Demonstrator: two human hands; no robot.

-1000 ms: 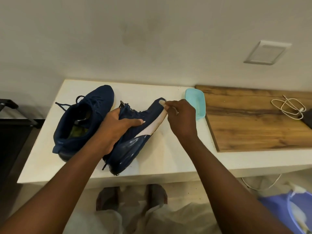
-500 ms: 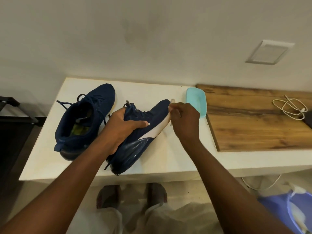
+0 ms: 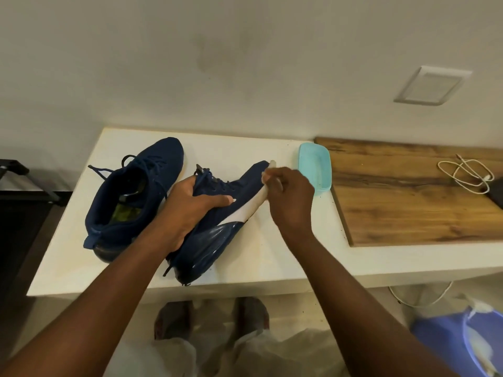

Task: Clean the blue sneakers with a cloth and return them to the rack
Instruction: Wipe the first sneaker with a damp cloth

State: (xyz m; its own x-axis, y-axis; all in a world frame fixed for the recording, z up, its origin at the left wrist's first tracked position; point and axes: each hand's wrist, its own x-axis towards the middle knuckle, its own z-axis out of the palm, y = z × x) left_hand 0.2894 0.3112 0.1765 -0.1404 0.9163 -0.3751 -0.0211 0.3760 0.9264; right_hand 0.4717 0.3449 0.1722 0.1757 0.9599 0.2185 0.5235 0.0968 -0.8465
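Note:
Two navy blue sneakers are on the white counter (image 3: 272,257). One sneaker (image 3: 136,191) lies at the left with its opening up. My left hand (image 3: 190,210) grips the other sneaker (image 3: 212,240) round its middle, tilted on its side with the white sole edge facing right. My right hand (image 3: 290,197) pinches a small pale cloth (image 3: 269,170) against the toe end of that sneaker's sole. Most of the cloth is hidden in my fingers.
A pale turquoise dish (image 3: 315,170) stands just right of the sneaker's toe. A wooden board (image 3: 408,200) with a coiled white cable (image 3: 465,172) fills the counter's right side. A purple bucket (image 3: 457,341) sits on the floor at lower right. A wall rises behind.
My right hand with the cloth has shifted slightly along the toe end of the sole. The left hand and both sneakers stay about where they were.

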